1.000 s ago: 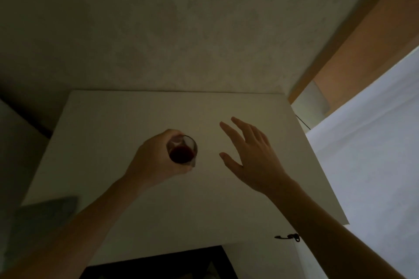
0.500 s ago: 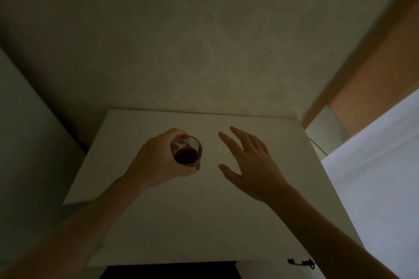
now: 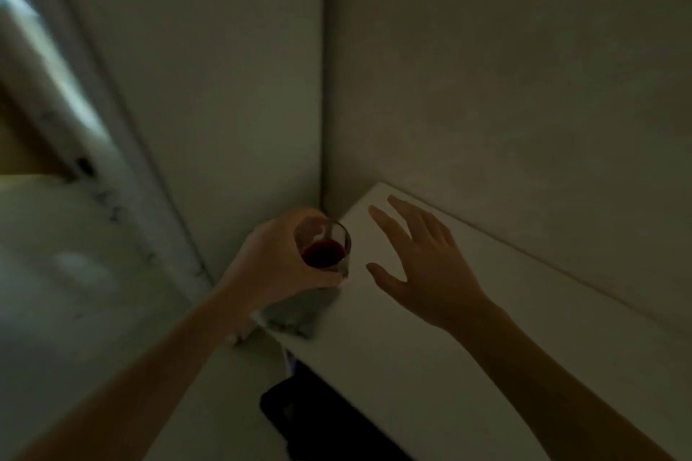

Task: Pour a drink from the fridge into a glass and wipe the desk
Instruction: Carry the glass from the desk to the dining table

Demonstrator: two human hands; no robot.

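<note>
My left hand grips a clear glass holding a dark red drink, raised above the left end of the white desk. Under the glass, on the desk's left corner, lies a grey folded cloth. My right hand hovers over the desk just right of the glass, fingers spread and straight, holding nothing.
The room is dim. Walls meet in a corner behind the desk's left end. A white door or panel stands blurred at the left. A dark object sits below the desk's front edge.
The view has swung left, so the desk now sits at the right and the wall corner shows. The glass and both hands keep their places relative to each other; the grey cloth has come into sight.
</note>
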